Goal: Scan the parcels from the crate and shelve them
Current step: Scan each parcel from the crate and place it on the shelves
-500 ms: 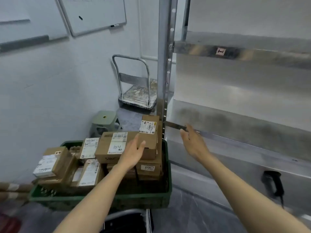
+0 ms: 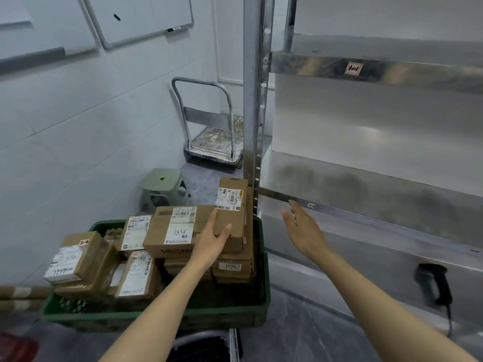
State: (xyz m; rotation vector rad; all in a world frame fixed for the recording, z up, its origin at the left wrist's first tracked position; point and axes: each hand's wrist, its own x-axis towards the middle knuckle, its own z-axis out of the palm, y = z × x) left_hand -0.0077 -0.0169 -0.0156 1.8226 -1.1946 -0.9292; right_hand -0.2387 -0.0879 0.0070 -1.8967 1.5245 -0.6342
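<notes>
1. In the head view, a green crate (image 2: 156, 313) stands low at the left, just beside the front post of a metal shelf rack (image 2: 254, 100). It is filled with brown cardboard parcels (image 2: 136, 273) that have white labels.
2. The top parcel is the A34 box (image 2: 177, 231), a flat carton with "A34" written by hand on its label. It lies on other parcels in the middle of the crate. An upright box (image 2: 232, 202) stands at its right end and touches it.
3. The left hand (image 2: 211, 241) rests on the right part of the A34 box. Its fingers are straight and spread, and the thumb lies near the front edge of the box. It pinches nothing.
4. The right hand (image 2: 303, 231) is in the air to the right of the crate, spread, with straight fingers, and it holds nothing. Its fingertips are near the front edge of the middle shelf (image 2: 366, 194); I cannot tell if they touch it.
5. A black scanner (image 2: 433, 283) sits at the lower right, on the lower part of the rack, with its cable going down.
6. Behind the crate there are a green stool (image 2: 162, 184) and a trolley (image 2: 211, 137) by the wall, and a whiteboard (image 2: 141, 19) hangs above.
</notes>
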